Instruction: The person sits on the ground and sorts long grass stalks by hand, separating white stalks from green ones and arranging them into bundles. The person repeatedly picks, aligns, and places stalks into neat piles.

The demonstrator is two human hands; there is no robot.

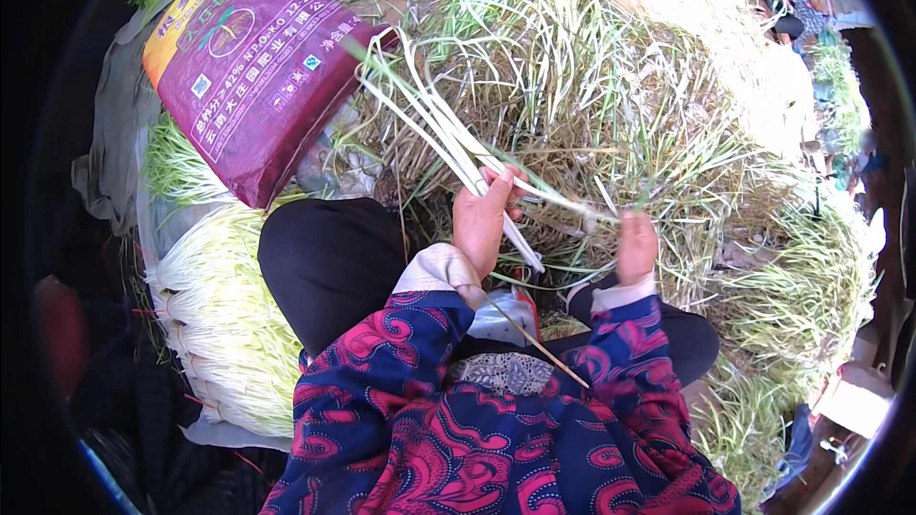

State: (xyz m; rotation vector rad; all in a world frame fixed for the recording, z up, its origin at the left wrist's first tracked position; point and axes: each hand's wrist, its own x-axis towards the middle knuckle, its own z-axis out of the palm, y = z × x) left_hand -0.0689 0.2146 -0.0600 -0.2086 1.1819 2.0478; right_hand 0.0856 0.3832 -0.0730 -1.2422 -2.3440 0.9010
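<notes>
My left hand (483, 221) is closed round several long stalks (429, 116), white and pale green, perhaps garlic shoots or chives. They slant up to the left past my thumb, and their white lower ends (525, 248) poke out below the fingers. One green-and-white stalk (544, 189) runs from that bunch across to my right hand (637, 246). There the fingers are curled shut at its end, somewhat blurred, with a green wisp above them. Beneath both hands lies a heap of loose stalks and dry trimmings (563, 105).
A purple and yellow sack (253, 67) leans at the upper left. Tied bundles of pale stalks (224, 310) lie in a row along the left. More green leaves (792, 296) are heaped on the right. My dark-trousered knee (329, 257) is beside the sack.
</notes>
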